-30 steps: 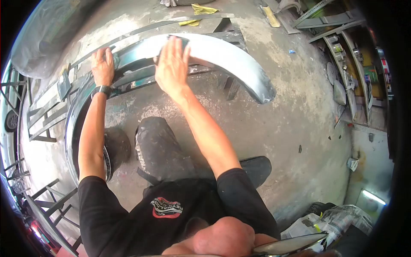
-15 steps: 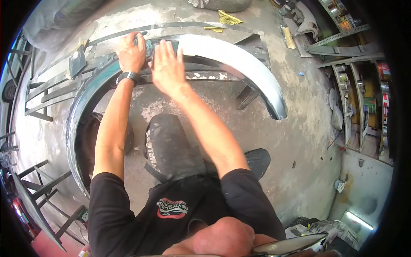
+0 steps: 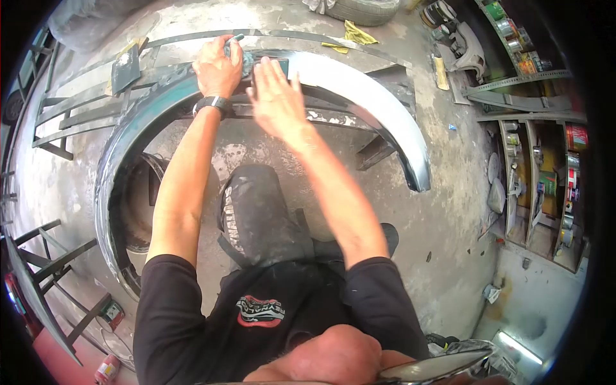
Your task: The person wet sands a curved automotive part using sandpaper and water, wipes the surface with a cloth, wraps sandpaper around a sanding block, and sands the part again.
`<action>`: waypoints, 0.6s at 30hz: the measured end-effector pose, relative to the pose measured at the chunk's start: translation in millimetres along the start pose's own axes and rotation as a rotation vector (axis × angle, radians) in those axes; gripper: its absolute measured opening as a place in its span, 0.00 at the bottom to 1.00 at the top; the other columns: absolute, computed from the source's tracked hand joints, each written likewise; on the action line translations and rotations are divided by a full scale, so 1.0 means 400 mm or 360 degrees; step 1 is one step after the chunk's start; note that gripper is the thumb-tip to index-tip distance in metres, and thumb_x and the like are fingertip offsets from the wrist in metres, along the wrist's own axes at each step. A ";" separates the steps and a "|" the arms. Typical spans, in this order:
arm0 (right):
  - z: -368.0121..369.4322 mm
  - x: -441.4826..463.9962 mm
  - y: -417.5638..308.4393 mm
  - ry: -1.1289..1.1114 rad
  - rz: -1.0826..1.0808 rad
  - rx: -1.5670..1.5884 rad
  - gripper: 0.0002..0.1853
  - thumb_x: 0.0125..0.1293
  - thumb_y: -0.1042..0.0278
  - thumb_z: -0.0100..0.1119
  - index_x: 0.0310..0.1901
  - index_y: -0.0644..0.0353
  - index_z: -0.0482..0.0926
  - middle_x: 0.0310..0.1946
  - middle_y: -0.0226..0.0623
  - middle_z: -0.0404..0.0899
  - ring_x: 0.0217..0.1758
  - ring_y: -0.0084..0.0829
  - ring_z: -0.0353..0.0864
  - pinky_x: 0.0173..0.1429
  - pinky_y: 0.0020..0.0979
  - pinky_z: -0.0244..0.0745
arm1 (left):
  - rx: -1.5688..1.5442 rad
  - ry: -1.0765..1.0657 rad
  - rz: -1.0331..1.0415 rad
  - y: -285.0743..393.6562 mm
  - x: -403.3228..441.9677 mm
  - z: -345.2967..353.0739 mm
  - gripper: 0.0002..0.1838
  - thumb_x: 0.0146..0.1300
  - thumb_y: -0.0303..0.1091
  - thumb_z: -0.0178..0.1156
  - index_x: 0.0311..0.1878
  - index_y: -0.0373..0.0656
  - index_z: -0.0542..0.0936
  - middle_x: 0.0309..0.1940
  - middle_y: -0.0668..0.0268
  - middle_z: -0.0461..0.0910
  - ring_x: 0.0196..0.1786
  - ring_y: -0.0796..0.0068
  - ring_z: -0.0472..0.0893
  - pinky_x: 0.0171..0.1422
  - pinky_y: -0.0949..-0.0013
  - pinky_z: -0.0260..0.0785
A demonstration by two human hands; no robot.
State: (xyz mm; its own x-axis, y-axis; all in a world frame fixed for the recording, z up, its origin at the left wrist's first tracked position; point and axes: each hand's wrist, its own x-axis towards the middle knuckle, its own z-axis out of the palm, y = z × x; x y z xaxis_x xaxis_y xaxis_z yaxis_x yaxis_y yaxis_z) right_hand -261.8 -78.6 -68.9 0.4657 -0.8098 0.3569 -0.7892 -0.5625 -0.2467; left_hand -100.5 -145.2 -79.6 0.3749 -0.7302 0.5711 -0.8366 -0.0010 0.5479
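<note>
A curved car fender (image 3: 359, 86) arches in front of me, silver-white on the right and dark, scuffed teal on the left. My left hand (image 3: 219, 69), with a watch on the wrist, is at the top of the arch, its fingers curled around something bluish whose tip pokes out above them. What that thing is, I cannot make out. Beside it, my right hand (image 3: 274, 96) lies with straight fingers over a dark flat piece (image 3: 283, 65) that looks like sandpaper, pressing it against the fender where silver meets dark. The fingers cover most of this piece.
A metal frame stand (image 3: 77, 119) supports the fender, and a dark flat panel (image 3: 125, 67) rests on it. Yellow cloths (image 3: 359, 33) and a tire (image 3: 362, 9) lie beyond. Shelves with cans (image 3: 545, 183) line the right side. Another metal rack (image 3: 51, 263) stands at the left.
The whole view has shifted, so fender and hands appear farther right. Both hands stay at the top of the arch, with little visible movement along it.
</note>
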 end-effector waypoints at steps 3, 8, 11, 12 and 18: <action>-0.130 -0.078 0.147 -0.0244 0.0266 0.0253 0.30 0.79 0.56 0.46 0.75 0.64 0.63 0.80 0.51 0.55 0.84 0.44 0.55 0.81 0.65 0.47 | -0.0018 -0.0012 -0.0019 0.000 -0.001 0.006 0.12 0.69 0.49 0.59 0.49 0.56 0.84 0.42 0.62 0.84 0.49 0.57 0.83 0.58 0.48 0.68; -0.053 -0.041 0.057 -0.0124 0.0409 -0.0227 0.35 0.80 0.50 0.41 0.76 0.73 0.58 0.80 0.59 0.53 0.84 0.52 0.50 0.83 0.62 0.41 | -0.0031 0.0008 -0.0087 0.008 -0.013 0.000 0.13 0.69 0.48 0.59 0.48 0.56 0.85 0.42 0.62 0.84 0.48 0.56 0.83 0.58 0.48 0.68; 0.001 0.039 0.018 -0.0176 0.0145 -0.0105 0.33 0.80 0.51 0.42 0.76 0.69 0.59 0.79 0.56 0.55 0.83 0.52 0.54 0.83 0.61 0.45 | -0.0051 0.0041 -0.0056 -0.006 -0.003 0.004 0.13 0.69 0.48 0.59 0.49 0.56 0.85 0.42 0.62 0.84 0.49 0.57 0.83 0.58 0.49 0.68; -0.028 0.024 0.063 -0.0236 0.0045 -0.0060 0.32 0.80 0.51 0.42 0.76 0.65 0.60 0.80 0.51 0.57 0.83 0.48 0.56 0.82 0.62 0.47 | -0.0077 0.0041 -0.0041 -0.004 -0.003 0.008 0.13 0.69 0.48 0.59 0.49 0.56 0.85 0.42 0.62 0.84 0.49 0.57 0.82 0.58 0.49 0.68; -0.116 -0.117 0.160 -0.0001 0.0359 -0.0138 0.27 0.76 0.59 0.53 0.69 0.67 0.67 0.73 0.56 0.65 0.77 0.53 0.64 0.76 0.62 0.58 | 0.0010 0.0027 -0.0066 -0.005 -0.005 0.009 0.14 0.70 0.49 0.58 0.50 0.55 0.84 0.44 0.63 0.84 0.51 0.58 0.82 0.61 0.50 0.67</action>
State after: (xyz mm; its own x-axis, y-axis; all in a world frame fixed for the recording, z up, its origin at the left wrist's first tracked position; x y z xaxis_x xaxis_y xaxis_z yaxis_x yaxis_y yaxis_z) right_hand -352.7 -69.0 -59.6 0.2740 -0.9133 0.3012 -0.9047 -0.3511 -0.2415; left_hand -101.0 -146.2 -83.9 0.4160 -0.7176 0.5585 -0.8228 -0.0355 0.5673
